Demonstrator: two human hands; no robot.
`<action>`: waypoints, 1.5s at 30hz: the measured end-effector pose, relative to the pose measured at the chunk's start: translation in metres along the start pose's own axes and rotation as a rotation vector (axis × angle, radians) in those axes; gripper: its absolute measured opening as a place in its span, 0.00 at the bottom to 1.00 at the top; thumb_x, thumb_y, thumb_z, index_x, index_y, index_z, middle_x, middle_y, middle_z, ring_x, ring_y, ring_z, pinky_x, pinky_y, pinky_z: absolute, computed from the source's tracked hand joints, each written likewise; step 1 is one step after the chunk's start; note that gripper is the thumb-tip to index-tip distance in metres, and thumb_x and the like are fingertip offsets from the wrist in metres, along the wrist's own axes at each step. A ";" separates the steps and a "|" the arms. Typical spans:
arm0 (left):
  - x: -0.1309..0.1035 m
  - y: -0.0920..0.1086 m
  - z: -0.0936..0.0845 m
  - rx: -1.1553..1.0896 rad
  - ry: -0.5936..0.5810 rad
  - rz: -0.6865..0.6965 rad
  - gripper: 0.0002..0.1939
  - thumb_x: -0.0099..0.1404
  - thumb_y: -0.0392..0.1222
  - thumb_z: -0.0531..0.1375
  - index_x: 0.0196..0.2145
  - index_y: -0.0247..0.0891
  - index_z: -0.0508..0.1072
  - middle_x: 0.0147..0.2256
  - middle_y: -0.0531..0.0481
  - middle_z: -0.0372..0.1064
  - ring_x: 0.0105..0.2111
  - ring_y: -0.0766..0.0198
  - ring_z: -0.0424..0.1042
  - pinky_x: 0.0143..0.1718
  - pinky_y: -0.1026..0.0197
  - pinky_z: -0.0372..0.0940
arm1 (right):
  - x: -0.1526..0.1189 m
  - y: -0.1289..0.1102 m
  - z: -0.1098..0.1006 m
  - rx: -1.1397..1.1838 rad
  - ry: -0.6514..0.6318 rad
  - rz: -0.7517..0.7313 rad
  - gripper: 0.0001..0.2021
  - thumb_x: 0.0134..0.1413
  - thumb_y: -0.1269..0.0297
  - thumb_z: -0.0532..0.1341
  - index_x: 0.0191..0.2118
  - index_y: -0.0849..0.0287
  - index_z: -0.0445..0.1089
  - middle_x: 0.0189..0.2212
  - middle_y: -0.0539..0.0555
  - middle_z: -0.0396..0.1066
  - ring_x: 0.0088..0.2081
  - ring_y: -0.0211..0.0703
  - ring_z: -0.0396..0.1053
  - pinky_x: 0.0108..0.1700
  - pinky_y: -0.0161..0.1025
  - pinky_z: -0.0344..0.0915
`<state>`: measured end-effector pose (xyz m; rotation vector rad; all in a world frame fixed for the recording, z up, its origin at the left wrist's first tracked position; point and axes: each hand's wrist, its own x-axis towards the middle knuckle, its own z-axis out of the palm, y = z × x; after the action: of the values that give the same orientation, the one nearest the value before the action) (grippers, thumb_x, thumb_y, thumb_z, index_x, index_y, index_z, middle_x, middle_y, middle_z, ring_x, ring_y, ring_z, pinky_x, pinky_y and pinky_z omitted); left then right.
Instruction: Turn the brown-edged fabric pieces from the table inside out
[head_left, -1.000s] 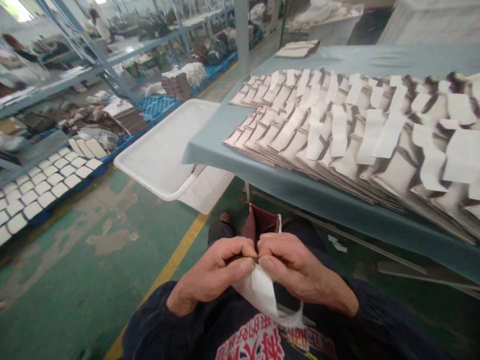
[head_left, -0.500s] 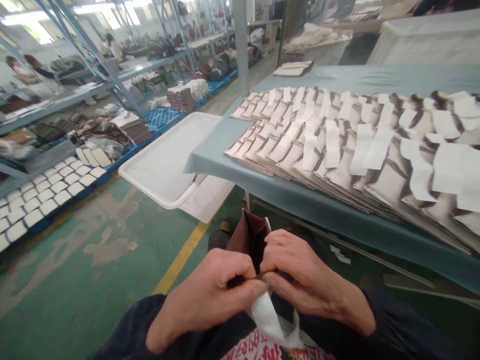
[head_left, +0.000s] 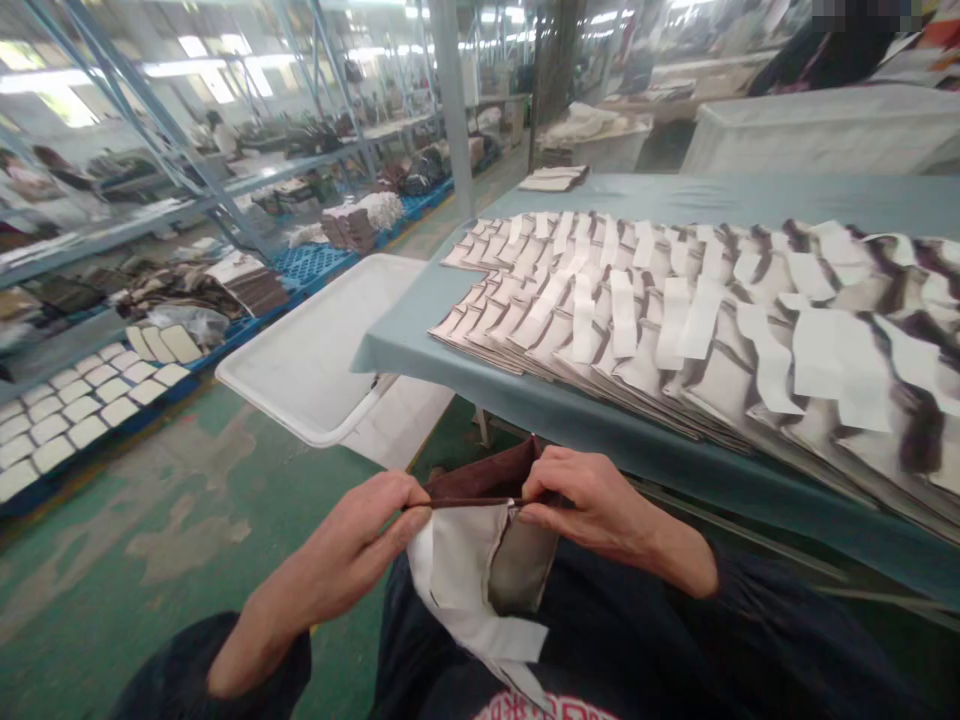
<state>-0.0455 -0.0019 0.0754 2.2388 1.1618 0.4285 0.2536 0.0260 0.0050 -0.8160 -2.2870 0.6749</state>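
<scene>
Left hand (head_left: pixel 367 530) and right hand (head_left: pixel 604 510), each grip closed on the brown edge of a folded fabric piece (head_left: pixel 472 555), stretched between them beside the surface (head_left: pixel 401 335), white strip (head_left: pixel 510 637) hanging below, similar pieces (head_left: pixel 517 315) overlapping in rows.

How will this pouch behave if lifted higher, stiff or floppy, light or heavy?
The pouch is probably pliable: its thin walls bend at corners. It's likely light, since the left hand and right hand pinch only its edge. The white strip would probably swing, as its lower end hangs loose.
</scene>
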 end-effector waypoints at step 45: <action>0.060 0.016 0.020 -0.449 -0.285 0.059 0.12 0.72 0.44 0.58 0.37 0.33 0.76 0.29 0.54 0.68 0.29 0.68 0.62 0.32 0.65 0.58 | 0.002 -0.016 0.007 0.325 -0.004 0.285 0.06 0.63 0.63 0.61 0.37 0.59 0.73 0.31 0.51 0.72 0.33 0.41 0.67 0.36 0.37 0.61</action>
<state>0.0093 0.0333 0.0710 1.8705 0.7648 0.3397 0.2415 0.0149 0.0104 -0.9867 -2.0066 1.1416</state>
